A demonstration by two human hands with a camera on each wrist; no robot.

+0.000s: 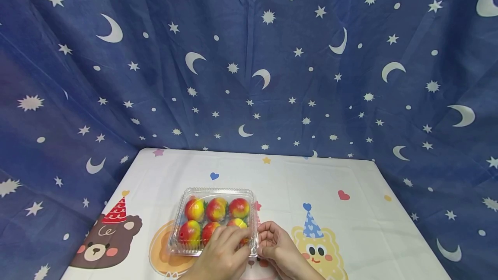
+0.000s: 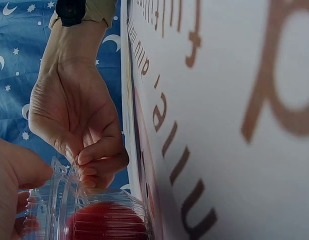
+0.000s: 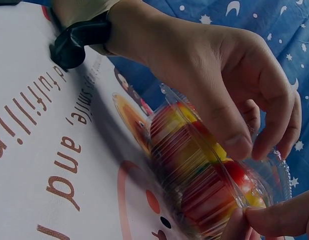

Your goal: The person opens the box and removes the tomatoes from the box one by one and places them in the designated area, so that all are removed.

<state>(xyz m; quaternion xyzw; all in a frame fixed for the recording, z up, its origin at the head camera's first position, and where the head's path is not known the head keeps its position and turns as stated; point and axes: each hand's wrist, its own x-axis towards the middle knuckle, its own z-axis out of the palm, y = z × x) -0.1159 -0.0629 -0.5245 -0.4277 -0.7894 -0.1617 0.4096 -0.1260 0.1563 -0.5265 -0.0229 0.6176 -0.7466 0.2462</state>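
A clear plastic clamshell box (image 1: 173, 228) with several round red-and-yellow fruits (image 1: 216, 209) inside sits on the table, its lid lying over them. My left hand (image 1: 225, 252) reaches over the lid's front right part, fingertips resting on the plastic and the thumb near the front rim. At the front right corner, my right hand (image 1: 275, 245) pinches the box's rim between thumb and forefinger. The left wrist view shows this right hand (image 2: 84, 120) at the rim edge, with a red fruit (image 2: 107, 222) behind the ribbed wall. In the right wrist view, the left thumb (image 3: 229, 130) lies over the lid.
A white tablecloth (image 1: 272, 185) printed with a bear, party-hat figures, hearts and brown lettering covers the table. Dark blue curtains (image 1: 249, 55) with white moons and stars hang behind it and along both sides. Each wrist wears a dark band (image 3: 79, 42).
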